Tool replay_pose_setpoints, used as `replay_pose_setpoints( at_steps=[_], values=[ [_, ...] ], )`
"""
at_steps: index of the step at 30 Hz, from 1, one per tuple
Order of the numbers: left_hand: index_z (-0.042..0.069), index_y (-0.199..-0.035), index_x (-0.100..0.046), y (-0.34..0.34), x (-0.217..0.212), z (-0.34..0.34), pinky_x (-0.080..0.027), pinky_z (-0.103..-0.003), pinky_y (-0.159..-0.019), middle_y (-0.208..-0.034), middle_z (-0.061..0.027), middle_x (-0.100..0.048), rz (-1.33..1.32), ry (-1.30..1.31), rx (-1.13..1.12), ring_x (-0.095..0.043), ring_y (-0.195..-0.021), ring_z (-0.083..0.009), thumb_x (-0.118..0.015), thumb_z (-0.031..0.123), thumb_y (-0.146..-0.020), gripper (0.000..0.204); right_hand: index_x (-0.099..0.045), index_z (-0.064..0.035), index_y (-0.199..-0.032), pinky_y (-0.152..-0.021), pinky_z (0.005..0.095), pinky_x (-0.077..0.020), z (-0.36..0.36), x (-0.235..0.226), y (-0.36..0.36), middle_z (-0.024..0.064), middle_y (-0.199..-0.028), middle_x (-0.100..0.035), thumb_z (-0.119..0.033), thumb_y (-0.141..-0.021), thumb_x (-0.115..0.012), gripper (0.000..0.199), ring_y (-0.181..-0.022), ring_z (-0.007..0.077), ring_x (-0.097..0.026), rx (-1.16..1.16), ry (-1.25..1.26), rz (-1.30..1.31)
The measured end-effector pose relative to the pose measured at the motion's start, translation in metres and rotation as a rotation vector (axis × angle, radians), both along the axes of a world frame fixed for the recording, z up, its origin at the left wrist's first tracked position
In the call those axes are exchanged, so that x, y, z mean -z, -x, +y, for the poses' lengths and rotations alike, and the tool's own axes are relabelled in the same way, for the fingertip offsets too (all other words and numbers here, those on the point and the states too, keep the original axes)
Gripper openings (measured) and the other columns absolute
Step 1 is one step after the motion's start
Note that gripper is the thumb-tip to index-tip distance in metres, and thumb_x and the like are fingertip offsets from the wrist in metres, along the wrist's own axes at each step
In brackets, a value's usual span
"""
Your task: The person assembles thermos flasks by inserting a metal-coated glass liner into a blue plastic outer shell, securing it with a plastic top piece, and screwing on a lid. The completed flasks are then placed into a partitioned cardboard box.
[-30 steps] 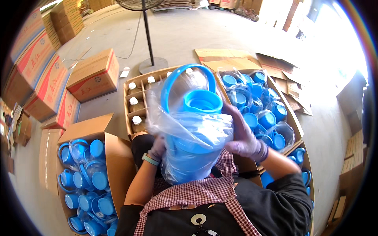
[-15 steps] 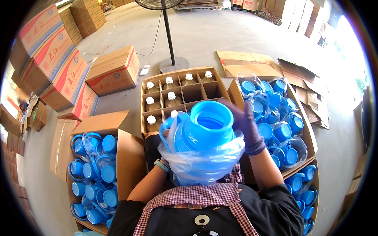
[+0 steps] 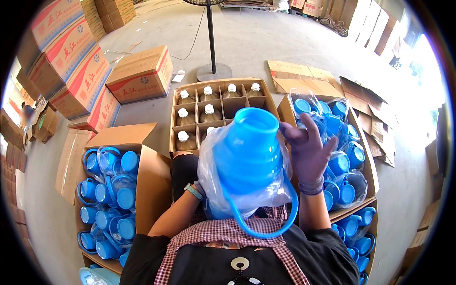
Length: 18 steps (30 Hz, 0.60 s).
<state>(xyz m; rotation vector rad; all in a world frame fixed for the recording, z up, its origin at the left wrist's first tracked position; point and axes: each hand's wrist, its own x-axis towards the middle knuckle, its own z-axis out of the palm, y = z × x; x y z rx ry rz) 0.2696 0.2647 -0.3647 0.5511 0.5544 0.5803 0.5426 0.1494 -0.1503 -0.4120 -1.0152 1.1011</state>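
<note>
In front of my chest stands a blue plastic flask casing [image 3: 244, 159], its round open mouth tilted up and away from me. A clear plastic bag [image 3: 209, 159] is bunched around its body. Its blue carrying handle [image 3: 262, 234] hangs down on the near side, over my checked apron. My left hand [image 3: 200, 189] grips the casing low on its left side, its fingers mostly hidden by the bag. To the right of the casing, my gloved right hand [image 3: 308, 159] is raised with fingers spread, holding nothing; its fingertips come close to the neck.
Ahead is a divided carton [image 3: 175, 116] with several white-capped bottles. Cartons of blue lidded cups stand at left [image 3: 154, 190] and right [image 3: 363, 142]. A fan stand [image 3: 213, 72], a closed carton [image 3: 140, 73], stacked cartons [image 3: 78, 71] and flattened cardboard [image 3: 304, 76] lie beyond.
The handle has swung from the casing's left side to the near side. The casing's neck has shifted slightly up in view. My right hand, blurred before, has spread its fingers beside it.
</note>
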Motion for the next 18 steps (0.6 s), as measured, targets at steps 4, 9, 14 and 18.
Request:
replay_pose_setpoints(
  at_steps=[4, 9, 14, 18],
  values=[
    [0.005, -0.140, -0.054, -0.010, 0.006, 0.000, -0.054, -0.036, -0.101, -0.134, -0.0147, -0.063, 0.066, 0.103, 0.036, -0.063, -0.117, -0.0265, -0.046, 0.029, -0.109, 0.040, -0.047, -0.0057, -0.151, -0.123, 0.0451, -0.0300, 0.023, 0.016, -0.002, 0.0214, -0.161, -0.038, -0.072, -0.084, -0.070, 0.097, -0.148, 0.0337, -0.039, 0.229, 0.113, -0.576],
    [0.006, -0.143, -0.052, 0.030, -0.034, -0.008, -0.051, -0.036, -0.104, -0.134, -0.0127, -0.064, 0.040, -0.089, -0.275, -0.062, -0.120, -0.0236, -0.055, 0.017, -0.100, 0.045, -0.034, -0.0047, -0.156, -0.122, 0.0473, -0.0306, 0.033, 0.065, 0.009, 0.0192, -0.155, -0.039, -0.069, -0.070, -0.085, 0.119, -0.148, 0.0338, -0.035, 0.246, 0.213, -0.743],
    [0.004, -0.158, -0.035, 0.042, -0.158, 0.016, -0.028, -0.045, -0.124, -0.163, -0.0141, -0.036, 0.279, -0.902, -0.643, -0.035, -0.150, -0.0277, -0.044, 0.037, -0.106, 0.063, -0.036, -0.0079, -0.156, -0.120, 0.0533, -0.0306, 0.022, 0.063, 0.030, 0.0233, -0.159, -0.033, -0.068, -0.072, -0.084, 0.114, -0.147, 0.0405, -0.034, 0.406, 0.009, -0.896],
    [0.006, -0.157, -0.037, 0.004, -0.156, 0.039, -0.035, -0.044, -0.121, -0.155, -0.0132, -0.048, -0.233, -0.423, -0.020, -0.044, -0.144, -0.0255, -0.043, 0.050, -0.109, 0.065, -0.043, -0.0139, -0.155, -0.117, 0.0572, -0.0309, 0.009, 0.043, 0.053, 0.0234, -0.161, -0.033, -0.065, -0.072, -0.084, 0.105, -0.145, 0.0439, -0.035, 0.477, -0.141, -0.982]
  ],
)
